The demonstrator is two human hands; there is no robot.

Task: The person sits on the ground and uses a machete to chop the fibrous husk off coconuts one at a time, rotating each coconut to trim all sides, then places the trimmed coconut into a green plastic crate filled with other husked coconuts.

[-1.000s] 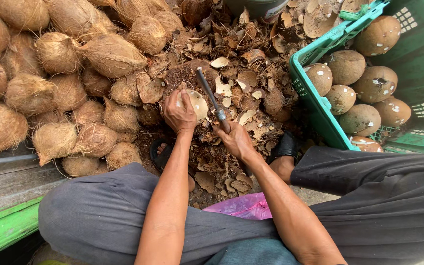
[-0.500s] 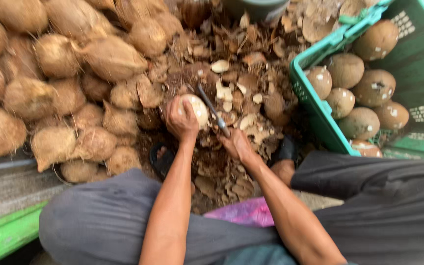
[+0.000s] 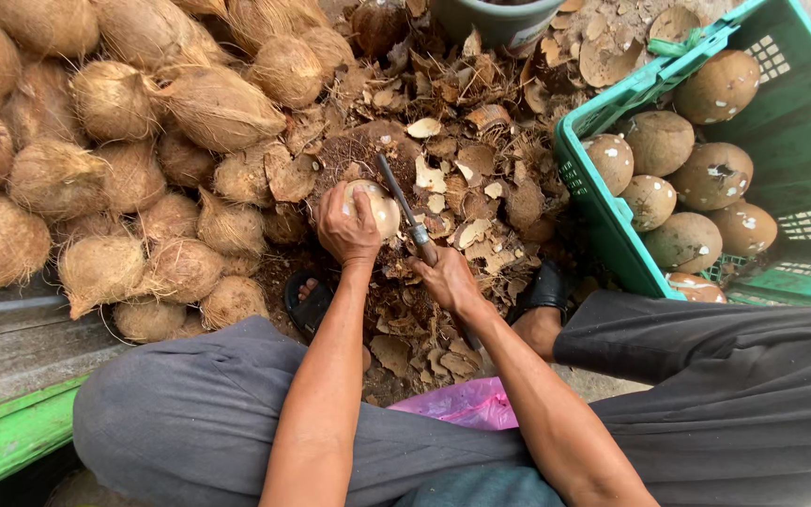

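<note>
Left hand: closed over a pale, partly peeled coconut, pressing it down on the heap of shell scraps.
Right hand: gripping the handle of a dark knife, whose blade lies against the coconut's right side.
Husked pile: brown, fibrous coconuts stacked to the left, near the held one.
Green crate: plastic, to the right, holding shelled brown coconuts.
Grey trousers: legs spread either side of the work.
Pink bag: between the knees.
</note>
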